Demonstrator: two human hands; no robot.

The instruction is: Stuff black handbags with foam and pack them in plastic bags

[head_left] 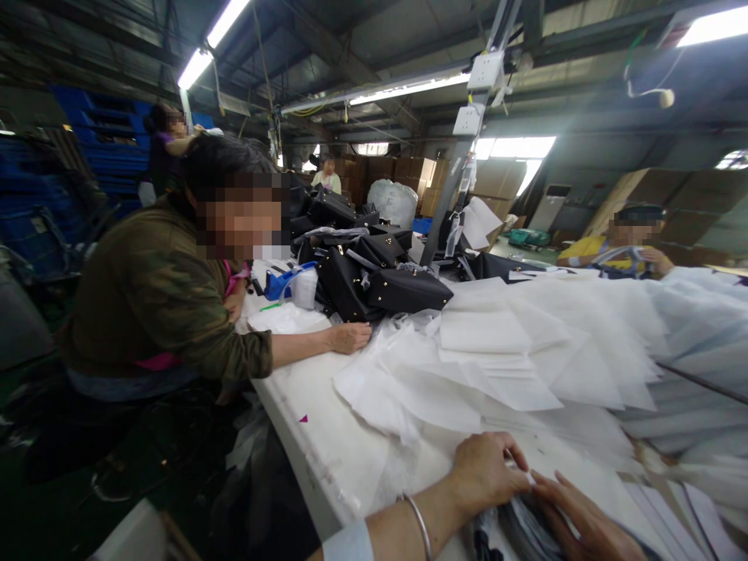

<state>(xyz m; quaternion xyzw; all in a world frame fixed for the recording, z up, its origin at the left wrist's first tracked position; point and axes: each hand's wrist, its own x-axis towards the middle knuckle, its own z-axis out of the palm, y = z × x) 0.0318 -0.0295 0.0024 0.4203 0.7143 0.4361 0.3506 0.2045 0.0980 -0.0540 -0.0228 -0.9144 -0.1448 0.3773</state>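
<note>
Low at the right of the head view, my left hand [488,471] has thumb and fingers closed in a pinch on a thin whitish edge of a wrapped bundle. That bundle [523,526] looks grey and dark, strap-like, in clear plastic; its lower part leaves the frame. Close beside it, my right hand [576,518] is bent over the bundle's right side, its fingertips near the left hand's. Under the left wrist a black piece [485,538] shows, too blurred to name. White sheets [502,374] lie fanned out just beyond both hands.
A co-worker's hand [349,337] rests on the white table [315,444] at the left. Black handbags [409,290] are heaped behind it, next to a blue item [286,280]. A metal post [447,199] with sockets rises beyond. Another person [619,249] sits far right.
</note>
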